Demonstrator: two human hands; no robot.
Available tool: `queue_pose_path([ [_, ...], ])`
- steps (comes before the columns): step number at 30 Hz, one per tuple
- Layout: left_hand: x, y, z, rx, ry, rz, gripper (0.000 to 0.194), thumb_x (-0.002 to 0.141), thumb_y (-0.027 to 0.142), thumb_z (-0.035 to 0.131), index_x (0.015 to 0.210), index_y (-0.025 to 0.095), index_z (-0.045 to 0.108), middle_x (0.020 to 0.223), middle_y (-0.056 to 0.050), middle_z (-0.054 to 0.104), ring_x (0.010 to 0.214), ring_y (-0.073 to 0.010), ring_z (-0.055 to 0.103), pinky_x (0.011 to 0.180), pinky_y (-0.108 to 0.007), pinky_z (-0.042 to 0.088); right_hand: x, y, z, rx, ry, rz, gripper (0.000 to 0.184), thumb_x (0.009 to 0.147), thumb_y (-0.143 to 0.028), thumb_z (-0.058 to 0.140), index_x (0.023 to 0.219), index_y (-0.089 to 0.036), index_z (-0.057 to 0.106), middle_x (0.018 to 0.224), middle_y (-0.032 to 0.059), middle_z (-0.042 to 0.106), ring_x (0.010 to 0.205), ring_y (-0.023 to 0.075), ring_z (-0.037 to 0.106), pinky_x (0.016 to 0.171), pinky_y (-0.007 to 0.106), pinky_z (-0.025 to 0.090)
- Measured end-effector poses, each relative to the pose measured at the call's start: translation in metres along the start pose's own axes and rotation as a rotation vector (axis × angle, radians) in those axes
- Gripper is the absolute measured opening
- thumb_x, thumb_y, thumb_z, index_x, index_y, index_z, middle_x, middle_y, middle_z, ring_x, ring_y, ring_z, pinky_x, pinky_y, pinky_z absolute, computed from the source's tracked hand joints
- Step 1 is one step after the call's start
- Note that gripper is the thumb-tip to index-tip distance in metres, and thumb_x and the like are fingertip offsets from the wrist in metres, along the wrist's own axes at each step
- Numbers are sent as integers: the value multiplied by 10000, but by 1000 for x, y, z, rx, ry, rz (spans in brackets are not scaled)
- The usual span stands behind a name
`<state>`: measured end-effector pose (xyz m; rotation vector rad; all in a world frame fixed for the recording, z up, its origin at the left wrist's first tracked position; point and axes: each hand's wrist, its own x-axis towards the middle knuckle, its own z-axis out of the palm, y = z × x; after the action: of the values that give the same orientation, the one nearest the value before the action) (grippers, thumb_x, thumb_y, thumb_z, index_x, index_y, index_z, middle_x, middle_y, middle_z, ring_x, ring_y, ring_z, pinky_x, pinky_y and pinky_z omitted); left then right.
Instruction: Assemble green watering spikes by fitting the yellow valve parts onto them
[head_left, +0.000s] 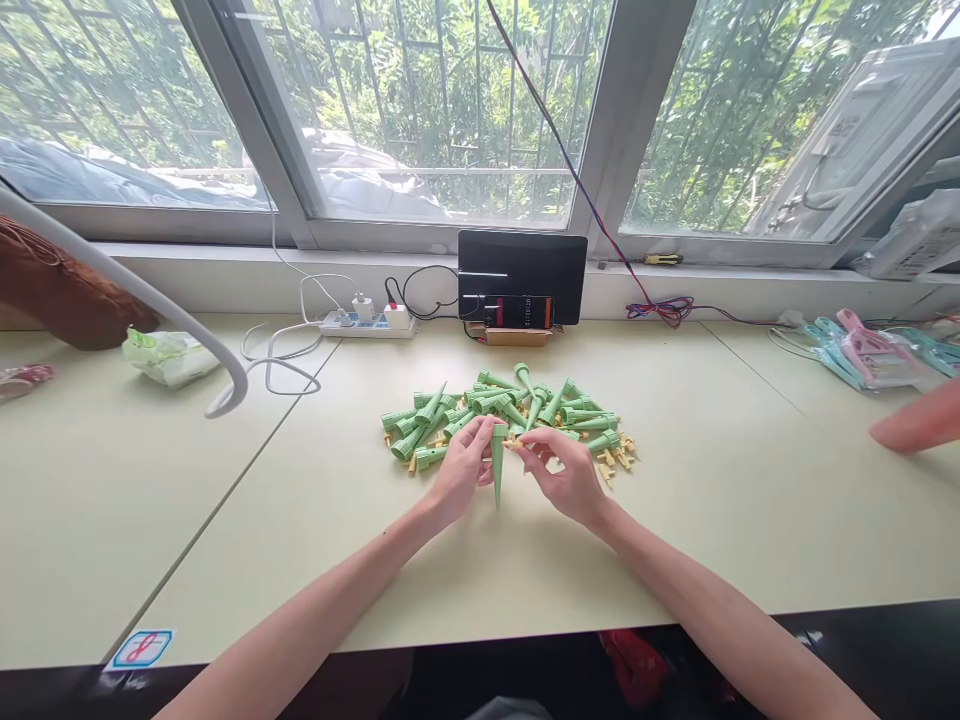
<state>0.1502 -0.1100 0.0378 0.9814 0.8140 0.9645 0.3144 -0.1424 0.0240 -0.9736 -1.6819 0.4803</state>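
Note:
My left hand (466,465) is closed on a green plastic spike (497,465), which hangs point down with its wide ribbed cap at the top. Between the thumb and fingertips of my right hand (561,468) is a small yellow valve piece (513,443), held against or right beside the spike's upper side; I cannot tell whether it is inserted. Just beyond both hands lies a heap of similar green spikes (487,400), pointing in many directions. Several loose yellow valve pieces (621,458) lie at the heap's right edge, and a few more show among the spikes.
A phone (519,312) leans on a dark tablet (521,262) at the back. A power strip (367,322) and a white curved arm (225,380) are to the left. Pink and teal plastic items (862,350) and another person's blurred limb (919,418) are at the right.

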Motion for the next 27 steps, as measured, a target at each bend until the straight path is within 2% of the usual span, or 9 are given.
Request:
queue_pose_path([
  [11, 0, 1, -2, -2, 8, 57, 362, 837, 538, 649, 925, 201, 550, 631, 44, 517, 414, -44, 359, 371, -165, 239, 1, 3, 1, -4, 8, 37, 135, 950, -322, 567, 947, -205, 633, 862, 55, 698, 607, 143, 663, 515, 262, 550],
  [17, 1, 3, -5, 132, 36, 182, 347, 844, 527, 648, 911, 197, 564, 664, 32, 508, 447, -52, 376, 378, -178, 265, 2, 4, 2, -30, -20, 26, 159, 956, -333, 557, 966, -198, 642, 865, 59, 702, 602, 145, 661, 502, 257, 540],
  [22, -1, 5, -2, 192, 70, 218, 337, 830, 513, 668, 918, 204, 567, 669, 45, 463, 447, -46, 347, 373, -173, 260, 2, 7, 2, -27, -39, 29, 154, 954, -322, 561, 977, -193, 642, 877, 63, 706, 599, 141, 656, 508, 256, 537],
  [27, -1, 3, -4, 266, 85, 273, 324, 816, 479, 693, 957, 208, 587, 748, 23, 506, 468, -46, 386, 395, -183, 291, 1, 11, 1, -23, -60, 47, 148, 956, -318, 562, 969, -194, 642, 886, 59, 701, 589, 136, 651, 521, 259, 535],
])
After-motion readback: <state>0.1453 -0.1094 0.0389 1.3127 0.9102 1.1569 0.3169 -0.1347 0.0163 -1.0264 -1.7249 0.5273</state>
